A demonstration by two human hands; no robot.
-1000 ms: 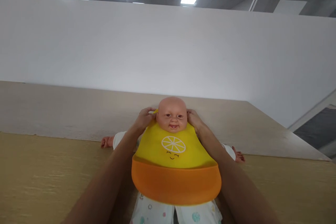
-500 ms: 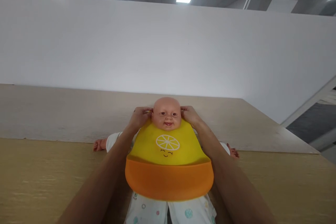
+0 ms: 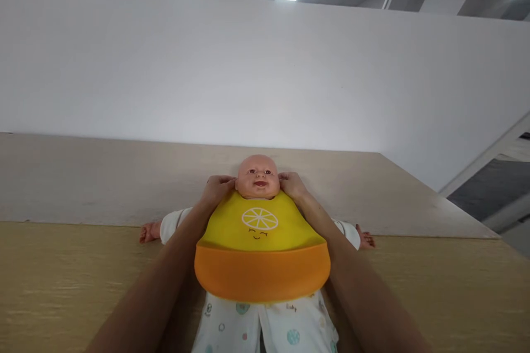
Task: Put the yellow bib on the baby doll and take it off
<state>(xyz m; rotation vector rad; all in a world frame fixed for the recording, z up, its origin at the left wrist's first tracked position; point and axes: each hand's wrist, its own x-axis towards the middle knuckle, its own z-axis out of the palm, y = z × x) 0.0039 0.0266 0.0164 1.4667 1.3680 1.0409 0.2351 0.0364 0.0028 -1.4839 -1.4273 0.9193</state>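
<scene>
A baby doll [image 3: 259, 168] lies on its back with its arms spread, wearing white patterned clothes [image 3: 232, 322]. Over its chest lies a yellow bib [image 3: 259, 237] with a lemon-slice face and an orange catch pocket [image 3: 262, 276]. My left hand [image 3: 217, 188] is closed on the bib's neck strap beside the doll's head. On the other side of the head, my right hand [image 3: 293, 183] pinches the opposite end of the strap. The strap ends and some fingertips are hidden behind the doll's neck.
Beneath the doll is a wood-toned surface [image 3: 74, 276] meeting a paler board [image 3: 83, 176] at a seam. A white partition [image 3: 265, 66] rises behind it. Past the surface's right edge lies a dark grey area [image 3: 488, 185].
Both hands have come slightly down beside the neck with the bib. The doll's head has tipped back, exposing the bib's neckline under the chin. The view has shifted slightly.
</scene>
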